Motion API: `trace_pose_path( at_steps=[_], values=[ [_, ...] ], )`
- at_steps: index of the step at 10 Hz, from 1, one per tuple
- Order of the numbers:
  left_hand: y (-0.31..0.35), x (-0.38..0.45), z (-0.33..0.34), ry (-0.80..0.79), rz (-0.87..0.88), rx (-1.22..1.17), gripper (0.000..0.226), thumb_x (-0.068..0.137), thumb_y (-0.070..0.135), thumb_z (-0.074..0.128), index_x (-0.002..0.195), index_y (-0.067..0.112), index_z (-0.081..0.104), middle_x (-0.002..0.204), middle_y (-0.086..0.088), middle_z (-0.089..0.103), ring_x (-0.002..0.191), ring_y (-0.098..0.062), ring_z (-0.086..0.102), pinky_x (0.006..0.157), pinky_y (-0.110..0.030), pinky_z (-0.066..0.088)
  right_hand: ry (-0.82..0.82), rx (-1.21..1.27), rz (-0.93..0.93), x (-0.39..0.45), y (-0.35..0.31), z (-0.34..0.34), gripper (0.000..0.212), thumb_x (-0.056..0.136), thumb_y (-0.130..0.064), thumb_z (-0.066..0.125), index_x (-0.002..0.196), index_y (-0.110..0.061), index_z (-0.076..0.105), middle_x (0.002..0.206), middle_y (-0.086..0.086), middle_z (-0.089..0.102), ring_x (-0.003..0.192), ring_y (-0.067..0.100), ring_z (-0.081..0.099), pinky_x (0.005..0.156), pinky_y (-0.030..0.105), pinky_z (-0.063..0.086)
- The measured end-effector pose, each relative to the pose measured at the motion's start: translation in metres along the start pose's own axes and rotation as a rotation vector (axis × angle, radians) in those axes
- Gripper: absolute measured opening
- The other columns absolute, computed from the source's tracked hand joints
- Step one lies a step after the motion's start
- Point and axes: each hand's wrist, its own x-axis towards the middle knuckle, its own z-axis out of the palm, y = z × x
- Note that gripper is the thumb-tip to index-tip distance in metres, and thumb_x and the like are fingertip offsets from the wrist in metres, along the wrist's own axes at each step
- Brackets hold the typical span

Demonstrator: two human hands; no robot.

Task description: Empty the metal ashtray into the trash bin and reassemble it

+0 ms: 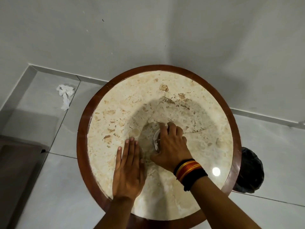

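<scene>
The metal ashtray (156,142) stands on a round marble-topped table (115,103); only a shiny sliver of its left rim shows. My right hand (171,146) covers it from above, fingers curled around it, with coloured threads on the wrist. My left hand (129,169) lies flat on the tabletop just left of the ashtray, fingers straight and together, holding nothing. The trash bin (250,171), lined with a black bag, stands on the floor behind the table's right edge, partly hidden by it.
The table has a dark wooden rim (82,133) and stands close to a grey wall. A crumpled white tissue (65,95) lies on the tiled floor at the left. A dark mat (18,162) lies at the far left.
</scene>
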Motion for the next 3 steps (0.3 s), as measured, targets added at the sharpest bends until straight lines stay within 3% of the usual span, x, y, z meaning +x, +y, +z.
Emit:
trace_pose_path(
  at_steps=[2, 3],
  values=[
    [-0.005, -0.004, 0.007, 0.075, -0.009, -0.092, 0.063, 0.114, 0.036, 0.02, 0.164, 0.001, 0.034, 0.175, -0.017, 0.031, 0.164, -0.034, 0.026, 0.131, -0.054, 0.025, -0.006, 0.017, 0.011, 0.001, 0.001, 0.015, 0.1, 0.073, -0.056, 0.062, 0.154, -0.011, 0.024, 0.15, 0.014, 0.032, 0.138, 0.037, 0.031, 0.104, 0.054, 0.045],
    [-0.001, -0.01, 0.009, 0.068, -0.016, -0.153, 0.062, 0.113, 0.033, 0.023, 0.166, 0.002, 0.031, 0.176, -0.015, 0.028, 0.166, -0.03, 0.021, 0.131, -0.055, 0.025, 0.02, 0.07, 0.027, -0.015, 0.009, 0.012, 0.104, 0.077, -0.059, 0.061, 0.159, -0.014, 0.013, 0.163, 0.012, 0.018, 0.15, 0.035, 0.017, 0.115, 0.059, 0.034]
  ],
)
